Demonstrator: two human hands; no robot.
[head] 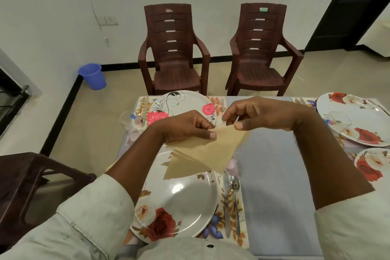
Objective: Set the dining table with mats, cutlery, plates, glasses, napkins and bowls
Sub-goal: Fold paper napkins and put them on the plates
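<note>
A beige napkin, folded into triangles, hangs above the near plate. My left hand pinches its upper edge between thumb and fingers. My right hand pinches the napkin's top corner just to the right. The near plate has rose prints and sits on a floral mat. A knife and a spoon lie on the mat right of the plate. A far plate with pink flowers sits beyond my hands.
A clear glass stands at the table's far left corner beside cutlery. At the right, a large rose plate carries a glass, with a smaller plate nearer. Two brown chairs stand beyond the table, another chair at left.
</note>
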